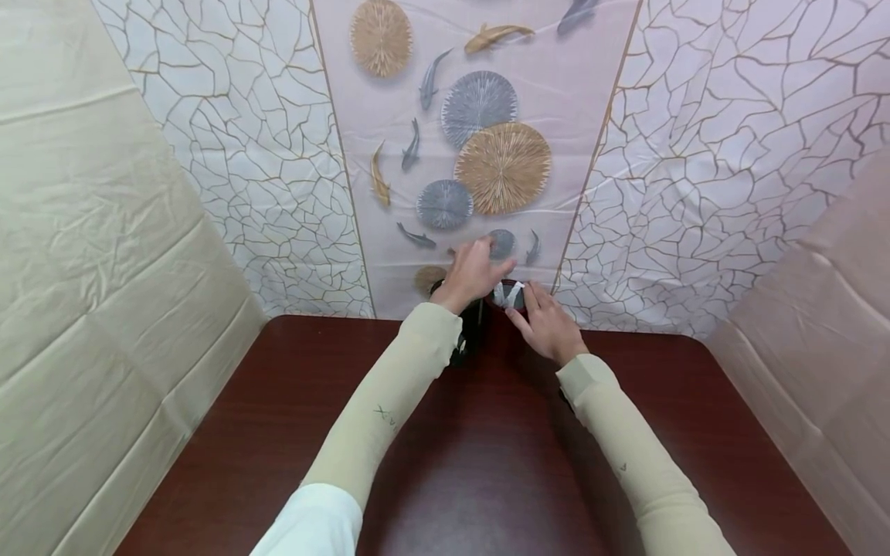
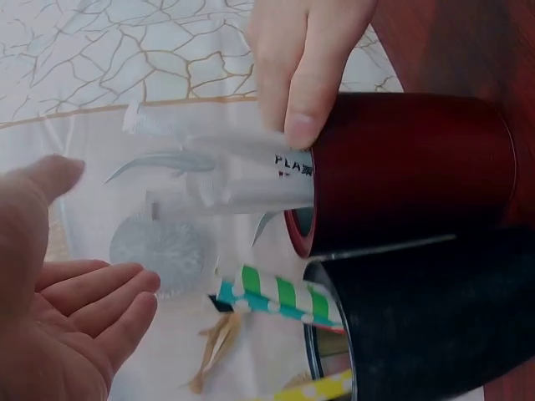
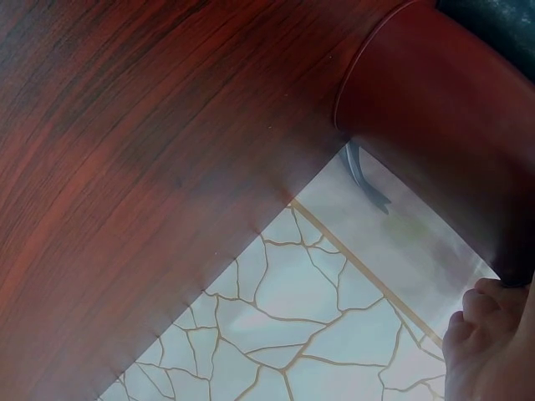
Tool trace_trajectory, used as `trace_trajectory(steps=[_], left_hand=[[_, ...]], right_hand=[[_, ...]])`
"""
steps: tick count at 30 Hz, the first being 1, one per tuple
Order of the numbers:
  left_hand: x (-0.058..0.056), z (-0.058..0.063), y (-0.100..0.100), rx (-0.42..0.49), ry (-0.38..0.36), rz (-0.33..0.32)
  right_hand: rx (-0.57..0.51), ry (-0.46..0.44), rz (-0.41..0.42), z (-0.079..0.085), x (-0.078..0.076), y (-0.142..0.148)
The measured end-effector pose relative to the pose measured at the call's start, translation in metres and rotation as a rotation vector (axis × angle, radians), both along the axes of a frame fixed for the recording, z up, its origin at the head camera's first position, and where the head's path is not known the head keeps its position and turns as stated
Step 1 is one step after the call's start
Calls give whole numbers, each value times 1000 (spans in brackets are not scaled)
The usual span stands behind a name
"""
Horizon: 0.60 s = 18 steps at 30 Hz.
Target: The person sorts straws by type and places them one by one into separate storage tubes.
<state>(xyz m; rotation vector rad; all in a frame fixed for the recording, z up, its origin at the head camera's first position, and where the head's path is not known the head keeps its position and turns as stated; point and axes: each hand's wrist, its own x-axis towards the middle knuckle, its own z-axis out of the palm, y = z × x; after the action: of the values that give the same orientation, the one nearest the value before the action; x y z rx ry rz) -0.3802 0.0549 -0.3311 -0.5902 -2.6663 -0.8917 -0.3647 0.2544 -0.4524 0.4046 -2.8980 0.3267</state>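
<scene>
A dark red cylindrical holder [image 2: 410, 175] stands on the table against the back cloth, with white wrapped packets [image 2: 251, 194] printed "PLA" sticking out of its mouth. Beside it is a black holder [image 2: 443, 313] with patterned paper straws [image 2: 288, 296], green-striped and yellow-dotted. My right hand [image 1: 549, 324] holds the red holder at its rim, thumb in front and fingers at the right side. Above the two holders, my left hand [image 1: 473, 272] hovers with spread fingers and an empty palm, close to the packets' free ends in the left wrist view.
The dark red-brown wooden table [image 1: 480, 463] reaches from the holders towards me. Directly behind them hangs a patterned cloth [image 1: 389, 262] with fish and round leaves. Beige cloth walls [image 1: 104, 309] rise on both sides.
</scene>
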Motion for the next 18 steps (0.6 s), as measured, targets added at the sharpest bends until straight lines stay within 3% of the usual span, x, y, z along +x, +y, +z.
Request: trace_trajectory(steps=[3, 7, 14, 18], left_hand=[[3, 1, -9, 7, -27, -15], [10, 5, -27, 9, -7, -31], [23, 7, -61, -76, 73, -100], [28, 3, -86, -119, 79, -146]], right_hand=[[6, -8, -3, 0, 0, 1], [10, -20, -4, 1, -1, 1], [4, -27, 13, 7, -1, 2], [12, -37, 14, 11, -1, 0]])
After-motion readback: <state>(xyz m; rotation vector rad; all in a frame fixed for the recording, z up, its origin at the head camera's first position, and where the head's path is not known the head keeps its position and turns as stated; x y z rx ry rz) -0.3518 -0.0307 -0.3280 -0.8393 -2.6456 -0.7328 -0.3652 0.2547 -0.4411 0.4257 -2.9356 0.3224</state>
